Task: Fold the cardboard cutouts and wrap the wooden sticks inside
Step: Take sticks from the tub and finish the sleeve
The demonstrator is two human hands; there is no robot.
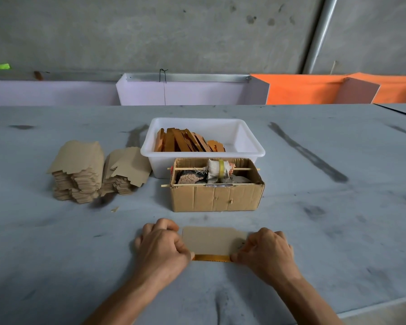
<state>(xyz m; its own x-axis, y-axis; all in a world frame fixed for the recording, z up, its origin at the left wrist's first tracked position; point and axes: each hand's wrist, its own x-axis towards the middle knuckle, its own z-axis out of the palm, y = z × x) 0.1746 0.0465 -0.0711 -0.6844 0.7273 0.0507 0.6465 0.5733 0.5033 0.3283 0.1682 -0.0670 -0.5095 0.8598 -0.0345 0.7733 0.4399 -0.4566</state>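
Note:
A brown cardboard cutout (pixel 210 240) lies flat on the grey table in front of me. Its near edge is turned up, showing a shiny gold strip (pixel 211 257). My left hand (pixel 161 245) pinches the cutout's left end, fingers curled over the fold. My right hand (pixel 266 249) pinches the right end the same way. Two stacks of flat cutouts (pixel 80 170) stand at the left. A white plastic tub (pixel 242 137) behind holds several gold-wrapped pieces (pixel 185 140). Whether a stick lies inside the fold is hidden.
An open cardboard box (pixel 216 198) sits just beyond my hands, with two thin wooden sticks (pixel 190 168) across its top, one through a cloth roll (pixel 217 170). Lilac and orange panels (pixel 302 90) line the far table edge under a concrete wall.

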